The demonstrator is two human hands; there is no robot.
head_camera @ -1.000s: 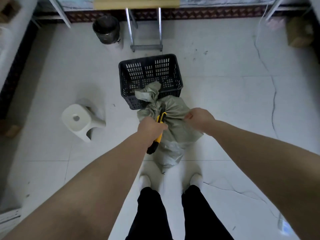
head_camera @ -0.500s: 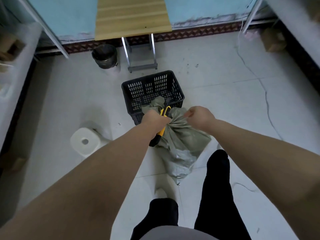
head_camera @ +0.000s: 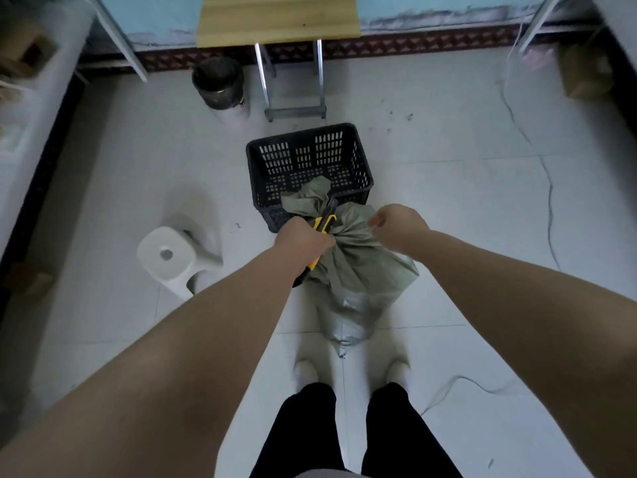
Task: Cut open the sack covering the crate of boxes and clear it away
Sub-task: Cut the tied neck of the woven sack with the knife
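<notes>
A grey-green woven sack (head_camera: 358,274) hangs bunched in front of me, its gathered top reaching over the near rim of a black slotted crate (head_camera: 310,167) on the floor. My left hand (head_camera: 303,236) is closed on a yellow and black utility knife (head_camera: 325,222) and seems to pinch the sack's neck too. My right hand (head_camera: 400,229) grips the gathered cloth on the right side. The crate's inside looks bare where it shows; no boxes are visible.
A white plastic stool (head_camera: 172,257) stands to the left. A dark bin (head_camera: 219,82) and a wooden table on metal legs (head_camera: 293,81) are at the far wall. Shelving runs along both sides. My feet (head_camera: 348,372) stand just behind the sack.
My view and stance shifted: one leg stepped forward half a second ago, and both feet are together again. The hands kept their grip on the knife and sack, now close to the crate's near rim.
</notes>
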